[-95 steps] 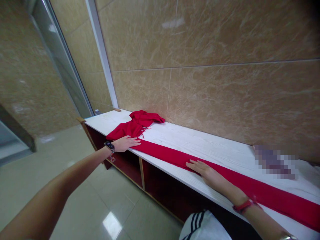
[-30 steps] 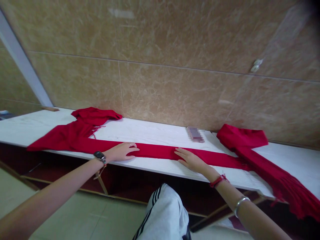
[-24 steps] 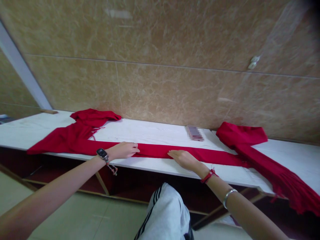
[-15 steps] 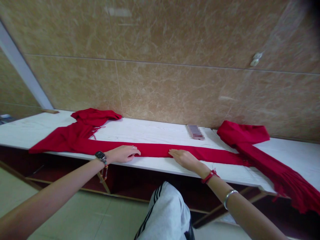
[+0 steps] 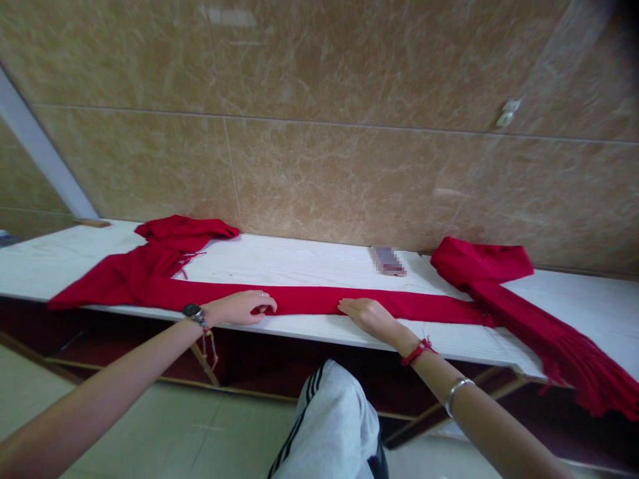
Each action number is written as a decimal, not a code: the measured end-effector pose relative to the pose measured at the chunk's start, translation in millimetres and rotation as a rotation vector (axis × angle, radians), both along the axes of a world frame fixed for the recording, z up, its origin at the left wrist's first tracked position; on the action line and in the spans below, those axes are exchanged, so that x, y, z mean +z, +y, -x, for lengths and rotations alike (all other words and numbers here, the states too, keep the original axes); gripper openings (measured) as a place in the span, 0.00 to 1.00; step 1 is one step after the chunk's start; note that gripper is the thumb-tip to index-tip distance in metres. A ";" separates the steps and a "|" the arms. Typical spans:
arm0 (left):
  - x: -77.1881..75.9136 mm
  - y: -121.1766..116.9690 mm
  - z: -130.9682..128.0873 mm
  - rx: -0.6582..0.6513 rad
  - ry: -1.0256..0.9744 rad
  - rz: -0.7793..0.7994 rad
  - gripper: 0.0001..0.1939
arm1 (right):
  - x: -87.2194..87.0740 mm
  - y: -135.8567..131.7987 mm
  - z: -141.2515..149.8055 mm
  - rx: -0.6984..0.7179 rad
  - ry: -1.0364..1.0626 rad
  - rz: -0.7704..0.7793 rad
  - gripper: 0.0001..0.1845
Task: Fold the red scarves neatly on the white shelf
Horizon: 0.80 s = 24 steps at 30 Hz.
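Observation:
A long red scarf (image 5: 307, 300) lies folded in a narrow flat strip along the front of the white shelf top (image 5: 299, 258). My left hand (image 5: 237, 308) is on its near edge left of the middle, fingers curled and thumb tucked toward them, closed on the cloth. To the right, my right hand (image 5: 368, 318) pinches the same strip, its fingers pressed together. Flat red cloth spans the gap between both hands. The strip's left end runs into a rumpled red heap (image 5: 127, 273) with some fringe. Whether that heap is a separate scarf, I cannot tell.
Another red scarf (image 5: 519, 319) lies at the right, its fringed end hanging over the front edge. A phone (image 5: 388, 261), partly blurred out, rests near the tiled wall (image 5: 319, 179). Dark open compartments (image 5: 269, 362) sit below the top. My knee (image 5: 332, 419) is close in front.
The view has swung right since the first frame, bringing the right-hand scarf into sight. My hands have come closer together, and their spread fingers have closed on the strip. Lately they barely move.

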State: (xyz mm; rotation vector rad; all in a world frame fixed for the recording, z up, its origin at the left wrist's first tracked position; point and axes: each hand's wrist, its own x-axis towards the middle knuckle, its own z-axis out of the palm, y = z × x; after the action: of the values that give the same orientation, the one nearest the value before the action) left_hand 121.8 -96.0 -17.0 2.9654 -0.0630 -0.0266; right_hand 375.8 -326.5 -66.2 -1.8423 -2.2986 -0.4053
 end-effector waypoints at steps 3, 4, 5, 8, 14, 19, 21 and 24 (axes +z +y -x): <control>0.3 5.3 -10.3 -0.014 0.027 0.035 0.13 | 2.1 0.9 2.3 -0.018 0.064 0.000 0.18; 0.1 6.9 -16.2 -0.008 0.014 0.034 0.14 | 3.0 1.6 3.4 -0.026 0.090 0.006 0.19; -0.9 7.9 -23.3 0.005 -0.011 0.024 0.15 | 3.6 2.4 4.6 -0.038 0.111 0.014 0.19; -9.7 5.9 -49.7 0.080 -0.087 -0.028 0.17 | 3.4 3.8 6.8 -0.074 0.110 0.061 0.22; -34.5 -10.8 -81.4 0.145 0.076 -0.104 0.27 | -1.2 -9.5 1.1 -0.182 -0.114 0.129 0.22; -35.9 -14.0 -78.8 0.140 0.047 -0.094 0.24 | 2.6 -23.6 0.5 -0.371 -0.268 0.157 0.22; -32.2 -14.9 -79.1 0.164 0.078 -0.079 0.24 | 8.2 -22.1 4.7 -0.414 -0.285 0.189 0.22; -28.0 -17.5 -80.3 0.161 0.119 -0.063 0.24 | 16.8 -14.4 9.5 -0.471 -0.266 0.241 0.20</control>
State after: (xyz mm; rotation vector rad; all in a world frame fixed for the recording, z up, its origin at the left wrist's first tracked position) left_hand 202.1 -113.6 -44.9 3.0141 0.1959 -0.1862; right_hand 366.2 -340.9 -49.3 -2.6044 -2.1227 -0.4751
